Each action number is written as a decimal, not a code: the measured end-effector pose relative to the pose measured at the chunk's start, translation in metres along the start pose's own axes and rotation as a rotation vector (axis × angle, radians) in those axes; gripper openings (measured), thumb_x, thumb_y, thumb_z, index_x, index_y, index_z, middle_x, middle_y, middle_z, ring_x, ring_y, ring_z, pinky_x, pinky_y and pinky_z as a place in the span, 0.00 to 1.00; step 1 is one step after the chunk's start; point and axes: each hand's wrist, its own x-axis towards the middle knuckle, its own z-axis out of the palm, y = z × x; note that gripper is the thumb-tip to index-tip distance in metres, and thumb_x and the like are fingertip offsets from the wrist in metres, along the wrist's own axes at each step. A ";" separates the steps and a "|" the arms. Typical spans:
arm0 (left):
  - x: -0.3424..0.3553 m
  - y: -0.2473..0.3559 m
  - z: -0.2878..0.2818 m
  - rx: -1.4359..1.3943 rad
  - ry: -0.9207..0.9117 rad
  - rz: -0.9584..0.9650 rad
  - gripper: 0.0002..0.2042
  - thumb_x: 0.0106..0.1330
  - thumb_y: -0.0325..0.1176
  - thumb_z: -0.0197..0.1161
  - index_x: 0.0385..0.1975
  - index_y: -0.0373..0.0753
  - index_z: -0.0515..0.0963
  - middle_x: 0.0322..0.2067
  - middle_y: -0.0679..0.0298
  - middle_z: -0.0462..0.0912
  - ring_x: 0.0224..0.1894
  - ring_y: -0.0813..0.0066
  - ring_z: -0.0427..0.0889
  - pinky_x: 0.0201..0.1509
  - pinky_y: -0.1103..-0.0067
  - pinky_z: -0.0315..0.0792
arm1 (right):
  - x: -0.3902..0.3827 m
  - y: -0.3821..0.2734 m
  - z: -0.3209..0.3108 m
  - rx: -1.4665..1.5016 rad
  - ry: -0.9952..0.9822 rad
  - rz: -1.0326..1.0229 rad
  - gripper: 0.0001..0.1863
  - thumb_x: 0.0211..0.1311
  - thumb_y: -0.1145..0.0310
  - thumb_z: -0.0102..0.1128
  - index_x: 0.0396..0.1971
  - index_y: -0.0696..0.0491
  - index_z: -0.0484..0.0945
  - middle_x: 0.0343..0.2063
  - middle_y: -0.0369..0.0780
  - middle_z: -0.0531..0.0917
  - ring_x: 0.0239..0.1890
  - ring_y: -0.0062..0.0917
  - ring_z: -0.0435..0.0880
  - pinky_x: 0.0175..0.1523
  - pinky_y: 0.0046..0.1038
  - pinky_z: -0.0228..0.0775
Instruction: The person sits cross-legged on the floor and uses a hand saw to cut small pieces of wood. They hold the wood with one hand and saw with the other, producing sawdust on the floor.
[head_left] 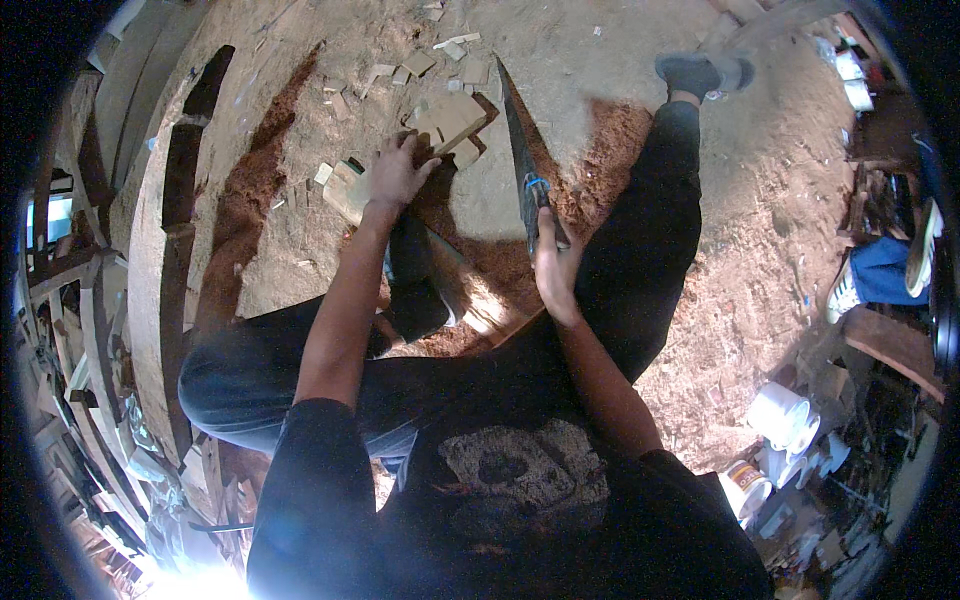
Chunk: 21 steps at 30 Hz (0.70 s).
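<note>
My right hand (pixel 556 262) is closed around the dark handle of a hand saw (pixel 519 150), which has a bit of blue at the handle. The long blade tapers away from me, pointing to the far side, apart from the wood. To its left, my left hand (pixel 396 172) rests on a pale wooden board (pixel 447 120), fingers spread over its near end. Another end of pale wood (pixel 346 192) shows left of that hand; whether it is the same piece is hidden by the hand.
Small wood offcuts (pixel 420 64) lie beyond the board. Reddish sawdust (pixel 612 150) covers parts of the floor. Long timbers (pixel 160 300) stand at the left. White buckets (pixel 780 415) sit at the lower right, and another person's blue-trousered leg (pixel 885 272) shows at the right.
</note>
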 end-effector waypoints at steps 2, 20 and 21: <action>-0.002 -0.016 0.009 -0.143 0.011 -0.029 0.25 0.60 0.44 0.69 0.57 0.45 0.75 0.52 0.53 0.78 0.56 0.49 0.75 0.59 0.59 0.70 | -0.004 -0.007 0.003 0.016 -0.011 0.037 0.19 0.71 0.49 0.58 0.32 0.52 0.78 0.15 0.27 0.69 0.14 0.12 0.65 0.18 0.21 0.54; -0.002 -0.010 0.005 -0.164 0.055 -0.193 0.16 0.73 0.45 0.55 0.47 0.42 0.83 0.44 0.51 0.84 0.51 0.50 0.78 0.58 0.58 0.67 | -0.001 -0.002 0.001 0.010 -0.017 0.104 0.27 0.68 0.45 0.60 0.45 0.58 0.77 0.32 0.36 0.72 0.32 0.21 0.68 0.36 0.26 0.58; 0.000 -0.013 0.006 -0.175 0.046 -0.190 0.16 0.73 0.44 0.54 0.46 0.41 0.84 0.42 0.50 0.84 0.50 0.49 0.79 0.56 0.58 0.68 | 0.000 -0.002 0.003 0.024 0.003 0.079 0.23 0.69 0.48 0.60 0.41 0.56 0.79 0.25 0.32 0.72 0.25 0.17 0.67 0.29 0.24 0.57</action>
